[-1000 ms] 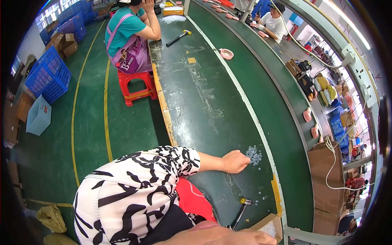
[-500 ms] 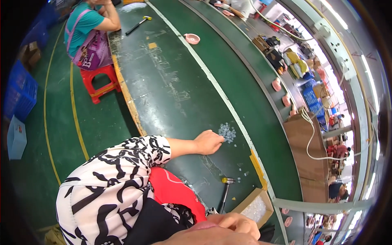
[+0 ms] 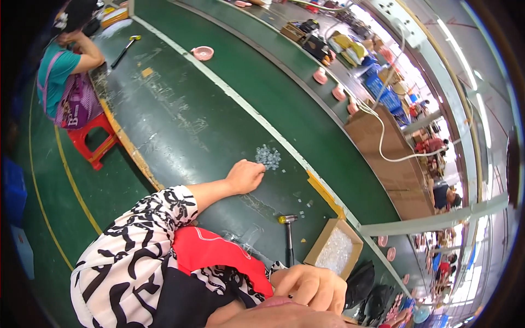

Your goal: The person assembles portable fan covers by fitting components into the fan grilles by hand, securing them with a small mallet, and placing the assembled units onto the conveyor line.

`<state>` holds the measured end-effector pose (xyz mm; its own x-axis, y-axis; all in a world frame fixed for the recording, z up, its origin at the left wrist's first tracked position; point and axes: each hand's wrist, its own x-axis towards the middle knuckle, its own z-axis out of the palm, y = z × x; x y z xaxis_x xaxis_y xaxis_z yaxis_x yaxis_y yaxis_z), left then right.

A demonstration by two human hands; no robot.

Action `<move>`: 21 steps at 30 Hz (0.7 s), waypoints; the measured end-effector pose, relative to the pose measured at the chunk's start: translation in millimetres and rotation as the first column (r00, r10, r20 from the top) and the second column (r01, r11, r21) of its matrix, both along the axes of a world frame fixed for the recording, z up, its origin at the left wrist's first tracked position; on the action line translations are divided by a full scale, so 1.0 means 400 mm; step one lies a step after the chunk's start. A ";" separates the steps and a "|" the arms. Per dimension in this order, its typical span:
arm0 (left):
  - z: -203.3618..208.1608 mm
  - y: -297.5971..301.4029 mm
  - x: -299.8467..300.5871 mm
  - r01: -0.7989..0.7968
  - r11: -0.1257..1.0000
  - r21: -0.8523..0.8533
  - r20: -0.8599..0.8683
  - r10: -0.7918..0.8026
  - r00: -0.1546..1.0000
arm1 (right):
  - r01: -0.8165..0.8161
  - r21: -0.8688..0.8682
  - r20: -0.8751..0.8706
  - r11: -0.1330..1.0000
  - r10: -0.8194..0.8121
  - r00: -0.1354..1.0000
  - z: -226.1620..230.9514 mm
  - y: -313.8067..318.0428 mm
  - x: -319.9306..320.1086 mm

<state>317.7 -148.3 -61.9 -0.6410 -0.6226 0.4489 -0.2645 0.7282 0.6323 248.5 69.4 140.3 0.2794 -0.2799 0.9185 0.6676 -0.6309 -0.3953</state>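
My left hand rests on the dark green tabletop with its fingers curled closed. Its fingertips are at the near edge of a pile of small clear, bluish pieces; what they hold, if anything, is too small to make out. Low in the picture, my right hand is raised close to me with bent, closed fingers, and what lies inside them is hidden. Between my hands lies a small mallet with a yellow and metal head and a dark handle. Several loose clear pieces are scattered beyond it.
An open cardboard box of clear pieces stands right of the mallet. Along the table runs a green conveyor belt, carrying a pink basket-like piece. Another person sits at the far left by a second mallet.
The view has swung to the right, so the table and pile sit further left, and more of the cardboard box shows. My left hand stays by the pile, my right hand stays raised.
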 end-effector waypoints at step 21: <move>0.000 -0.006 0.017 -0.036 0.999 -0.001 -0.020 0.036 0.999 | 0.057 0.140 0.146 0.989 -0.077 0.986 0.041 -0.054 0.116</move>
